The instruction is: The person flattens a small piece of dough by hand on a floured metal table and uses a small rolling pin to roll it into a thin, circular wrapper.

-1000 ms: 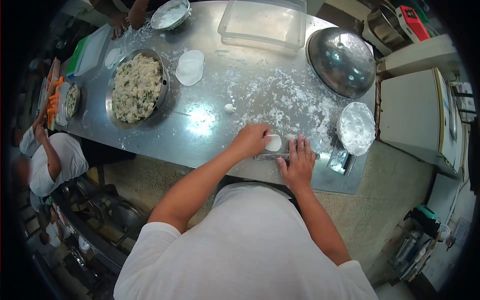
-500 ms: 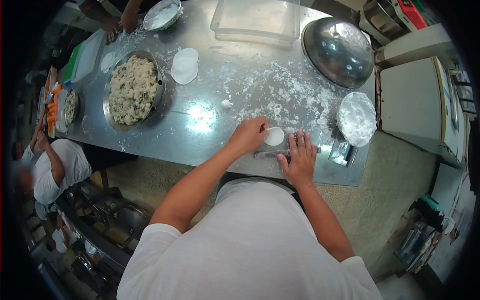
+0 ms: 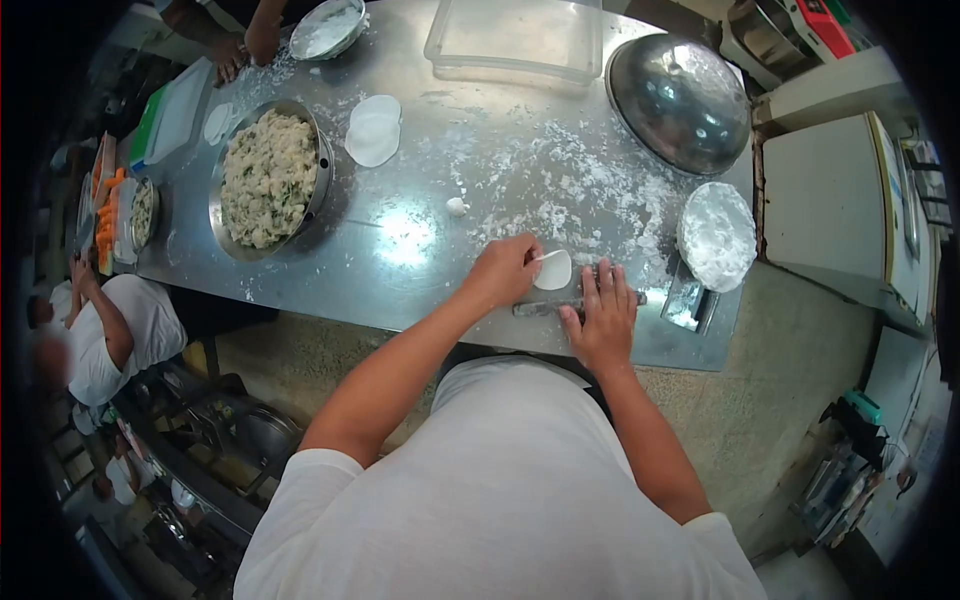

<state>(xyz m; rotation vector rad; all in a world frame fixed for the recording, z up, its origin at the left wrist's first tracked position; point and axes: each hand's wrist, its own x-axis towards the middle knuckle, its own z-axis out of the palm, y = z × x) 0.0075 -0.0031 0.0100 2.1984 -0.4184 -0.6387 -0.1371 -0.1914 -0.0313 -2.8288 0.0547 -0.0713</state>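
Note:
A small round dough wrapper (image 3: 554, 271) lies on the floured steel table, its left edge pinched by my left hand (image 3: 508, 268). My right hand (image 3: 604, 318) lies with spread fingers over the right part of a rolling pin (image 3: 545, 308), which sits just on the near side of the wrapper. Beyond them is a small lump of dough (image 3: 457, 206). Overlapping finished wrappers (image 3: 373, 132) rest farther off, next to a large metal bowl of filling (image 3: 266, 180).
A bowl of flour (image 3: 717, 237) stands at the right, near an overturned metal bowl (image 3: 678, 104). A clear plastic tub (image 3: 515, 40) is at the far side. Co-workers' hands (image 3: 229, 57) are at the far left, and another person (image 3: 130, 335) is at the left.
The view has shifted very slightly. Both hands keep nearly the same places at the wrapper and the rolling pin.

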